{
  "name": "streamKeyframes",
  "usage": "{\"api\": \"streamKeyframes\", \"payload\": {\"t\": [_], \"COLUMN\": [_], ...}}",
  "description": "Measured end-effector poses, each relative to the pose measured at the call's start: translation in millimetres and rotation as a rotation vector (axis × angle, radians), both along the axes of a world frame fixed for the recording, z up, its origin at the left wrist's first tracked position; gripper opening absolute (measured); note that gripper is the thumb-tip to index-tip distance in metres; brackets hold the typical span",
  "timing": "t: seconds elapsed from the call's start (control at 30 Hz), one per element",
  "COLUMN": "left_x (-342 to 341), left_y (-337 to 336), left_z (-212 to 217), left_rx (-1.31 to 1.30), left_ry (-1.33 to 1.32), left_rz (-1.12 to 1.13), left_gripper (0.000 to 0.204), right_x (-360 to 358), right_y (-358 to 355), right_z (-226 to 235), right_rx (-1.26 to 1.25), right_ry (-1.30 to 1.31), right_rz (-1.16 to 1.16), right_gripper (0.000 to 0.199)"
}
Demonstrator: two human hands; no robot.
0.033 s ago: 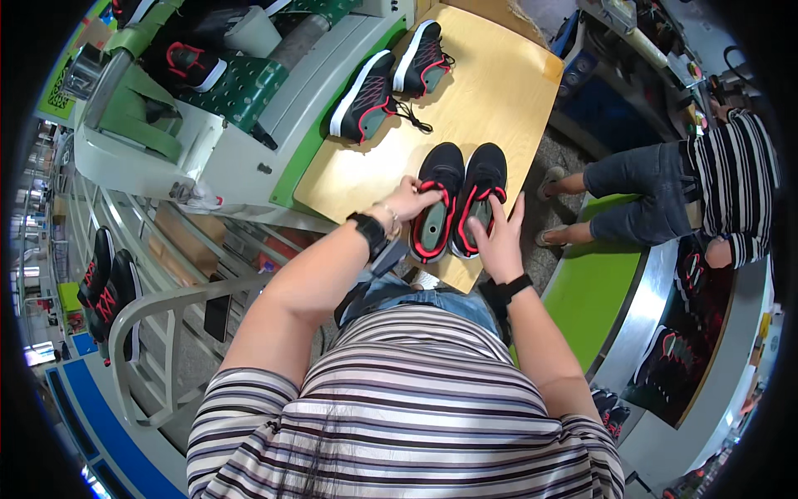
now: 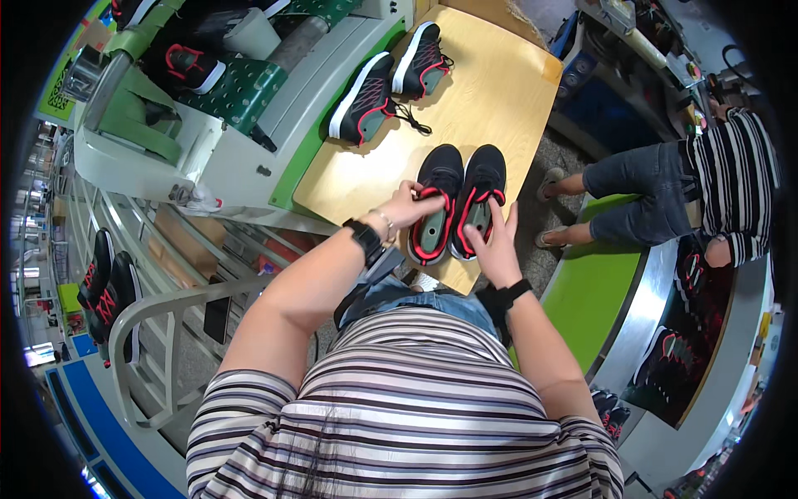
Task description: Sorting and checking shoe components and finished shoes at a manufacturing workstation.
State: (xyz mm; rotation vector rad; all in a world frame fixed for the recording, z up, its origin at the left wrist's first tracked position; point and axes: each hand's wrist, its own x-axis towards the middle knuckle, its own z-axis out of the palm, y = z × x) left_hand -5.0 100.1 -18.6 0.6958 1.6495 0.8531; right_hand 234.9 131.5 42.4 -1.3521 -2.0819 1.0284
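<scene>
A pair of black sneakers with red lining stands side by side near the front of a wooden board, toes pointing away. My left hand (image 2: 407, 207) grips the left sneaker (image 2: 441, 169) at its collar, the thumb reaching over the opening. On the right sneaker (image 2: 485, 171), my right hand (image 2: 497, 246) has its thumb and index finger at the opening, with the other fingers along the outer side. Grey-green insoles show inside both. Farther off on the board, a third sneaker (image 2: 363, 98) and a fourth sneaker (image 2: 421, 60) lie on their sides, one with a loose black lace.
The wooden board (image 2: 499, 62) adjoins a grey machine (image 2: 224, 158) with a green belt (image 2: 248, 90) on the left. A metal rail rack (image 2: 166, 308) is at lower left. At right, a person in a striped top (image 2: 731, 183) stands beside a green-topped bench (image 2: 573, 291).
The fingers of my right hand have drawn closer together beside the right sneaker. Both sneakers sit almost where they were; my left hand has shifted slightly.
</scene>
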Motion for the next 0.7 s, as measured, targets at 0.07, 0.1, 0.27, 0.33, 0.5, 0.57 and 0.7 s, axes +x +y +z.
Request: {"api": "streamKeyframes", "payload": {"t": [0.07,0.1,0.27,0.33,0.5,0.57,0.7], "left_x": [10.4,19.3,53.0,46.0,-26.8,-52.7,-104.8], "left_y": [-20.7,-33.4,-37.0,-34.7,-32.5,-46.0,-46.5], "left_z": [30.5,52.1,17.9,23.9,112.3,167.4,243.0], "left_rx": [0.084,0.139,0.628,0.579,0.291,0.464,0.8], "left_ry": [0.249,0.427,0.432,0.302,-0.764,-0.587,0.133], "left_rz": [-0.191,-0.194,-0.089,-0.05,0.53,0.541,0.67], "left_gripper": [0.118,0.127,0.11,0.101,0.093,0.092,0.092], "right_x": [10.6,11.8,-18.2,-19.0,-26.4,-54.6,-158.3], "right_y": [-8.0,-8.8,2.2,13.7,73.4,99.8,166.1], "right_z": [-8.9,-5.1,-25.5,-26.1,39.0,72.7,157.2], "right_rx": [0.005,0.087,-0.013,0.037,-0.449,-0.352,-0.205], "right_ry": [0.042,0.006,0.305,0.275,0.732,0.715,0.751], "right_rz": [-0.018,-0.033,-0.093,-0.099,-0.187,-0.006,0.268], "right_gripper": [0.074,0.083,0.096,0.095,0.09,0.087,0.074]}}
